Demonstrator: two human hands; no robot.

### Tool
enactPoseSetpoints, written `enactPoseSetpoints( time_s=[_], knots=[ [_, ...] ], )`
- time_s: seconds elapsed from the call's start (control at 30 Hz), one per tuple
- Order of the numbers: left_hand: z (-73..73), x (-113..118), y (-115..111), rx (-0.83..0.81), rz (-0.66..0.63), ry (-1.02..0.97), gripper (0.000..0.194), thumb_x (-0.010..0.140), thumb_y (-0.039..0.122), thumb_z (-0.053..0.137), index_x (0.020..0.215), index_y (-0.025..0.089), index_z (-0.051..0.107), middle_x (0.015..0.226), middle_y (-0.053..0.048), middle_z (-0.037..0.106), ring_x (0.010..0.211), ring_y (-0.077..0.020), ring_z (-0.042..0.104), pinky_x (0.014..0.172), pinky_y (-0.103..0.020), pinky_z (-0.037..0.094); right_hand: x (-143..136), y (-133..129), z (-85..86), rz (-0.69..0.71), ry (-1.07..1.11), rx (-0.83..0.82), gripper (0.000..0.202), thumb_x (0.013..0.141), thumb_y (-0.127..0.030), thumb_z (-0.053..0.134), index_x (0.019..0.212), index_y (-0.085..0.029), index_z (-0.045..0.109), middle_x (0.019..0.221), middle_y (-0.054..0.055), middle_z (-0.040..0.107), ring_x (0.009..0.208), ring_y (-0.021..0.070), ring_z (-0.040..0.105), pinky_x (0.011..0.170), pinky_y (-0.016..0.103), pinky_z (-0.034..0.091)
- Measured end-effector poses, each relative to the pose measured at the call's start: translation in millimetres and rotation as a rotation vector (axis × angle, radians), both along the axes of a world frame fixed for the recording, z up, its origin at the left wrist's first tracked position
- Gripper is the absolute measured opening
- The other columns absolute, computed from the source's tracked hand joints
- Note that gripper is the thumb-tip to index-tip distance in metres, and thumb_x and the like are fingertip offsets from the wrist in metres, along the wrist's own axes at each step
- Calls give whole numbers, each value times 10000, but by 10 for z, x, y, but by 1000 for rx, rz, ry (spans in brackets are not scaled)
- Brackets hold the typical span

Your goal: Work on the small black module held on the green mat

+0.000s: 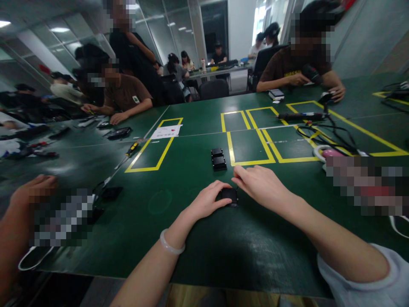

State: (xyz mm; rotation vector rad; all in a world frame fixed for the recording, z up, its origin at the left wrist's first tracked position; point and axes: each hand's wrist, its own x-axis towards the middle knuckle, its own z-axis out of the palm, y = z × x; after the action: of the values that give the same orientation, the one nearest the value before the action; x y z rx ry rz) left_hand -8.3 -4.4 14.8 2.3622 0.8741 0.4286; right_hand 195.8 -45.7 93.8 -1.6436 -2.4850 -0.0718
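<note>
I had my left arm and right arm reaching in toward each other. My left hand made a little claw, thumb and fingers apart. My right hand was near it, fingers curled in.

Your table looks smooth and shiny green. The small block between your hands looks like black plastic. Your sleeve on the right is soft, dull cloth.

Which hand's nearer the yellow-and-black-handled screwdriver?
Left. The left hand, holding a small black block, is right of the screwdriver and nearer the camera; the right hand is farther right, by the block.
</note>
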Motion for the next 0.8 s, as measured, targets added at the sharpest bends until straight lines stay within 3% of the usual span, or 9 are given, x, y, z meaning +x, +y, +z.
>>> enactPoseSetpoints(
  time_s=[0.23, 0.43, 0.7, 0.8],
  knots=[
    [14, 2, 1, -4, -11, -7, 324, 917, 379, 584, 1201, 229, 544, 1127, -55, 584, 1062, -225, 570, 924, -346, 455, -4, -26, 35, 22, 67, -10, 130, 949, -222, 389, 1000, -172, 497, 823, 38, 670, 727, 175, 624, 600, 277, 299],
    [5, 1, 3, -5, -2, -2, 330, 914, 390, 586, 1197, 226, 544, 1111, -58, 585, 1027, -226, 576, 908, -350, 462, 5, -15, 4, 14, 25, 5, 219, 978, -367, 382, 969, -190, 510, 784, 38, 681, 689, 192, 623, 577, 285, 268],
    [10, 3, 1, -10, -8, -9, 325, 919, 392, 577, 1201, 235, 546, 1130, -56, 586, 1062, -229, 572, 926, -355, 458, 20, -16, 13, 26, 83, -15, 126, 956, -237, 382, 1006, -182, 483, 813, 35, 671, 712, 173, 626, 585, 270, 281],
    [0, 4, 7, -1, -9, -10, 326, 917, 393, 581, 1196, 231, 546, 1123, -54, 585, 1050, -226, 575, 921, -352, 459, 26, -24, 15, 41, 111, 0, 121, 953, -258, 392, 998, -187, 480, 812, 28, 666, 719, 174, 623, 596, 271, 292]
  ],
)
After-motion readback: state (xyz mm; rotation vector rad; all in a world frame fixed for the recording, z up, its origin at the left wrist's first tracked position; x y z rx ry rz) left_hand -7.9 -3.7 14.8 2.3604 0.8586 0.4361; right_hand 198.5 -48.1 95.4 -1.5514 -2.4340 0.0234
